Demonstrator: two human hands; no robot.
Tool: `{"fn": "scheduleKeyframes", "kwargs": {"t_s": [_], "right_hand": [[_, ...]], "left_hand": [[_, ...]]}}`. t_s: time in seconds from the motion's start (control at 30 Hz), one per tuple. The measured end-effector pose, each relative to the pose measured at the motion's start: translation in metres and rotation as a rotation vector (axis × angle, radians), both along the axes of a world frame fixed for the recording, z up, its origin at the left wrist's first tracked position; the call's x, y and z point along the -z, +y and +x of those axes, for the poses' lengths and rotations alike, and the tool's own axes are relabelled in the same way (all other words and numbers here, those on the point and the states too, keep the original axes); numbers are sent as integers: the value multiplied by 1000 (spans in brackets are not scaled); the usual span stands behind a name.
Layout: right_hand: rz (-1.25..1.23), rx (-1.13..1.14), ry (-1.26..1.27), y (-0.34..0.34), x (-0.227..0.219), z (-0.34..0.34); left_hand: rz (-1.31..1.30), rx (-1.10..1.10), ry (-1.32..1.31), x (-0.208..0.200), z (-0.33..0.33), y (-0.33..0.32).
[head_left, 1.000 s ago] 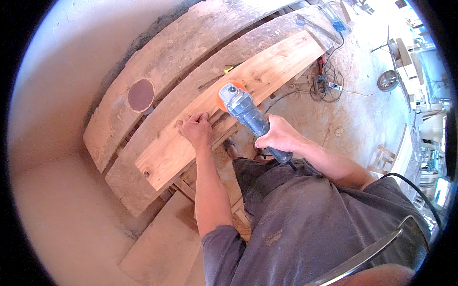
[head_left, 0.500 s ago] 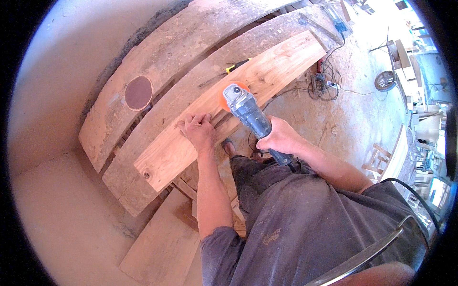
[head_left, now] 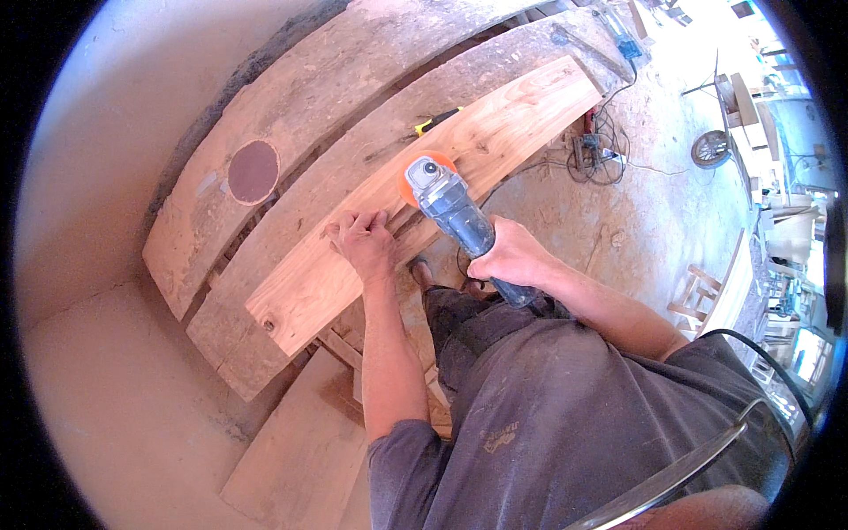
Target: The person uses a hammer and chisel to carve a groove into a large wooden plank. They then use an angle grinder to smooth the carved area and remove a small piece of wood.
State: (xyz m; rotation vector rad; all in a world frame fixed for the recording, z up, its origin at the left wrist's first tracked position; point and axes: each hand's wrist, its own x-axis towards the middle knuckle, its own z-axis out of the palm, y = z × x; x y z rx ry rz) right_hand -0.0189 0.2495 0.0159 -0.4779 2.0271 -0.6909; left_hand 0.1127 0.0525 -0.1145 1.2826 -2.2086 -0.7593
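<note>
A long pale wooden plank (head_left: 495, 132) lies slantwise over a dusty bench. My left hand (head_left: 364, 243) rests on its near-left half, fingers bent at the plank's far edge; their tips are partly hidden. In my right hand (head_left: 508, 252) is the dark body of an angle grinder (head_left: 459, 212), gripped from behind its grey head. Under that head an orange backing pad (head_left: 409, 187) meets the plank's surface, just right of my left hand. The pad's underside is hidden.
On the bench (head_left: 203, 230) lie a round brown sanding disc (head_left: 253, 172) and a yellow-black tool (head_left: 437, 121). Another blue power tool (head_left: 627, 46) stands at the far end. Tangled cables (head_left: 596, 163) cover part of the floor. A board (head_left: 296, 450) leans below the bench; a wall rises left.
The grinder and my right hand have shifted slightly left. My left hand stays in the same place on the plank.
</note>
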Motion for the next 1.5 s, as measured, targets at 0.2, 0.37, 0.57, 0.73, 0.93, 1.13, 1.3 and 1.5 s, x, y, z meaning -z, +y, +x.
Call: {"fn": "scheduleKeyframes", "kwargs": {"t_s": [0.2, 0.37, 0.57, 0.73, 0.93, 1.13, 1.3, 1.5], "right_hand": [[-40, 81, -36, 7, 9, -3], [-181, 213, -49, 28, 27, -30], [-115, 60, 15, 18, 8, -6], [-36, -8, -39, -3, -1, 7], [4, 42, -145, -5, 0, 11], [-2, 0, -22, -7, 4, 12], [-8, 31, -34, -2, 17, 14], [-11, 11, -55, -5, 6, 13]], "left_hand": [[-5, 23, 1, 1, 3, -2], [0, 14, -12, -6, 0, 0], [58, 14, 22, -2, 4, -3], [52, 20, 8, -7, 3, -2], [35, 11, 8, 2, 4, -3], [70, 11, 40, 8, 6, -6], [16, 30, 46, -2, 4, -3], [10, 37, 42, -7, 1, -1]]}}
